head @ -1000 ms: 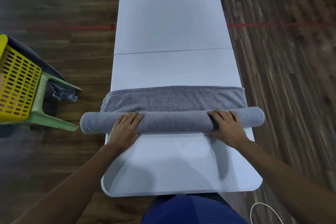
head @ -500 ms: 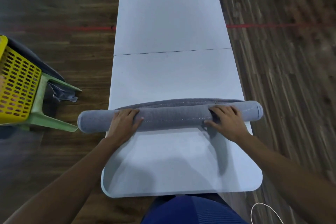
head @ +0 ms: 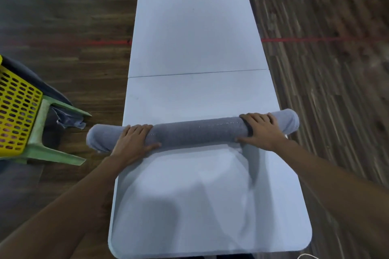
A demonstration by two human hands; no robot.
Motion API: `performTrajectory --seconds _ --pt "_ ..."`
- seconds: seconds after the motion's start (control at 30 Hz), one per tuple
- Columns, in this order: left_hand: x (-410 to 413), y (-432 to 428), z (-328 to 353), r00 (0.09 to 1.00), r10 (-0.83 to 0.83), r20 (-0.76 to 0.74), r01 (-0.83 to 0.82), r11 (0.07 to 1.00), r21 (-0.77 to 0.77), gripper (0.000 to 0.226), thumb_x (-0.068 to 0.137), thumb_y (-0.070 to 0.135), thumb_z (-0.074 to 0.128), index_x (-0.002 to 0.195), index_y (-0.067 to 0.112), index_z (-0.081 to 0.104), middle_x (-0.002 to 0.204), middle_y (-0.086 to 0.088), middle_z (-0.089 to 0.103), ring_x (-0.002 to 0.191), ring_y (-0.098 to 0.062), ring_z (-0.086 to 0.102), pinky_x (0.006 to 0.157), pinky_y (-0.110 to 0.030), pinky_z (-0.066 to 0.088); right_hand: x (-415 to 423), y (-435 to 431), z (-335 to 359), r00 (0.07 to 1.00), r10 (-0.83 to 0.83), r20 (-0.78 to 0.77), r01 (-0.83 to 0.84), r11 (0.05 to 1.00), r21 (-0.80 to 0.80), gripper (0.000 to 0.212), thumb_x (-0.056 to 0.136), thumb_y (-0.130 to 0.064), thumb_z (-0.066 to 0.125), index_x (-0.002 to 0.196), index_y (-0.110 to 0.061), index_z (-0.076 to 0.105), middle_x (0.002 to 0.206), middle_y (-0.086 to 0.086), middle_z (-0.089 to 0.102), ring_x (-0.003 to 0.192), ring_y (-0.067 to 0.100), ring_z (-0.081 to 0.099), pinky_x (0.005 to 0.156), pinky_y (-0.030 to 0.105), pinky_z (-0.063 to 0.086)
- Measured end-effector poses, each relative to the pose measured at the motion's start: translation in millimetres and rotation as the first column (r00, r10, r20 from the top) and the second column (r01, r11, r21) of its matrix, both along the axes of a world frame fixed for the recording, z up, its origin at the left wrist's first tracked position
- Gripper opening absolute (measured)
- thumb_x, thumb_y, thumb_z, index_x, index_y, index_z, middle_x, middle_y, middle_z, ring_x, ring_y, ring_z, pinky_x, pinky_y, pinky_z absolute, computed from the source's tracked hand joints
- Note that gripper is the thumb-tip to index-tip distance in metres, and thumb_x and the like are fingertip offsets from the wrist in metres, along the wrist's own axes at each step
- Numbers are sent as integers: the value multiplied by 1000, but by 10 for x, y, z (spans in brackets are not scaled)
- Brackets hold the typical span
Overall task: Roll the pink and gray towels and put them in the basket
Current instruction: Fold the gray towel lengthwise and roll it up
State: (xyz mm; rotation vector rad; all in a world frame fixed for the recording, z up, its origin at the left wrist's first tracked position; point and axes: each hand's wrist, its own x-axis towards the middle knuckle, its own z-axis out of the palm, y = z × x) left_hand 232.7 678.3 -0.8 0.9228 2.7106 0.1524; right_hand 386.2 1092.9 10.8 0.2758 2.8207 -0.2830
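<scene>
**A:** Camera position?
**B:** Single head-worn wide-angle view. It looks forward and steeply down along the long white rectangular folding table [head: 193, 33]. Near short edge low in frame, far edge near the top.

**A:** Range?
**B:** Close. Both forearms enter from the bottom corners. Left hand [head: 134, 143] and right hand [head: 261, 130] sit mid-frame on the rolled gray towel [head: 197, 132], which spans the table's width.

**A:** Margins?
**B:** Yellow perforated plastic basket [head: 16, 115] cut by the left edge, beside a pale green plastic chair [head: 52, 153]. Dark wooden plank floor [head: 326, 90] on both sides, with a red floor line [head: 315, 39] crossing it. Table edges bow; periphery blurred.
</scene>
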Motion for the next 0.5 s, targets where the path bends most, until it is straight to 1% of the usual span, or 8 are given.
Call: performTrajectory --seconds 0.03,0.07,0.13,0.2,0.27,0.37,0.43,0.5 --pt "-63 -34 -24 997 -75 8 75 993 -87 91 75 81 33 140 18 42 137 -5 54 124 -27 49 111 -48 31 -18 51 -8 997 60 47 -60 998 9 93 67 -88 43 143 -38 31 144 -10 42 134 20 37 115 49 17" --pt "-122 -62 -38 992 -122 8 122 982 -144 94 73 82 32 142 19 39 138 -5 53 124 -27 50 110 -47 33 -34 102 -11 993 93 75 -95 995 27 96 63 -89 38 144 -39 31 142 -10 44 132 20 40 114 49 21" --pt "-172 -32 -19 996 -87 6 87 986 -145 85 75 75 33 136 18 43 128 -8 58 112 -29 55 100 -46 40 -80 154 -6 992 95 82 -104 988 113 84 69 -80 36 141 -37 35 134 -6 52 121 23 49 105 44 32" --pt "-119 125 37 999 46 -2 -46 993 -105 66 84 65 46 128 16 46 119 -10 61 103 -31 57 90 -48 44 -139 91 -18 997 2 72 -14 987 159 65 82 -67 45 137 -33 38 125 -1 55 111 28 53 93 44 39" --pt "29 354 84 969 245 46 -240 967 -89 55 88 56 55 123 15 46 117 -11 59 103 -33 56 88 -50 42 -157 -91 -25 978 -189 87 184 981 57 57 88 -59 48 135 -28 38 122 4 52 110 33 51 88 46 37" --pt "386 724 151 813 556 176 -550 831 -83 54 90 54 54 121 12 44 122 -14 56 112 -38 53 94 -52 39 -38 -492 -23 895 -429 121 444 885 -142 54 90 -58 46 130 -24 38 122 8 50 110 36 50 88 48 37" --pt "646 942 154 716 646 264 -656 752 -63 55 91 54 51 121 10 42 123 -16 54 115 -40 52 96 -51 40 85 -812 14 845 -514 149 535 805 -257 56 89 -61 46 128 -21 38 121 9 49 111 37 50 89 49 40" --pt "874 1143 151 627 687 367 -728 685 -37 56 91 54 50 120 8 40 124 -18 53 115 -41 52 96 -50 41 199 -1122 29 800 -572 181 595 715 -367 59 90 -59 47 131 -18 37 124 12 49 112 38 50 91 49 43"
